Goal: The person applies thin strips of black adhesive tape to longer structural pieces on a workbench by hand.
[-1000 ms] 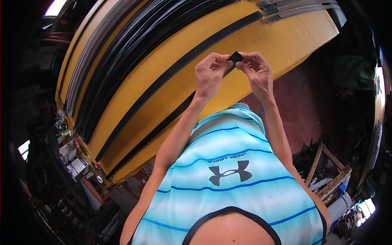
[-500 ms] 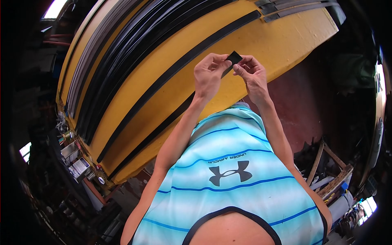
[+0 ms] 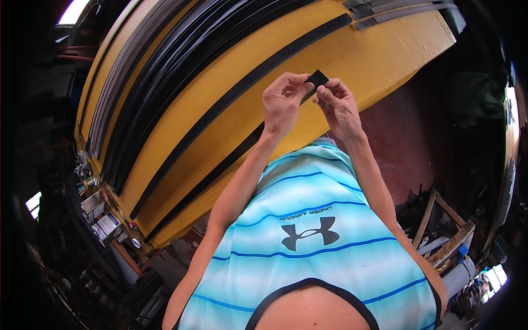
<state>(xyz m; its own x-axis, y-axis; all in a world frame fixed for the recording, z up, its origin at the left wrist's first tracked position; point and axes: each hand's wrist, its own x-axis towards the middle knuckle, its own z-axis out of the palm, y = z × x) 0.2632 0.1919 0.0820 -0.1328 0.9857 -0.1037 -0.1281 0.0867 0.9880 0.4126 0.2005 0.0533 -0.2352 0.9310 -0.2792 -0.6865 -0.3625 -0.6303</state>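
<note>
Both my hands are raised over a yellow table [image 3: 379, 55]. My left hand [image 3: 282, 104] pinches the near end of a long black strip [image 3: 317, 78] between thumb and fingers. My right hand [image 3: 338, 107] grips the same end from the other side, fingertips just below its square tip. The black strip runs away from my hands down to the left across the table [image 3: 203, 179]. A second black strip [image 3: 242, 88] lies parallel to it, further up the table.
A bundle of several black and grey strips [image 3: 148, 71] lies along the table's far side. Small boxes and tins [image 3: 104, 225] stand on a shelf at the left. Wooden frames and pipes [image 3: 445, 242] are on the floor at the right.
My right hand has slid a little down and to the left along the strip's end, so more of the square tip shows. My left hand has hardly moved.
</note>
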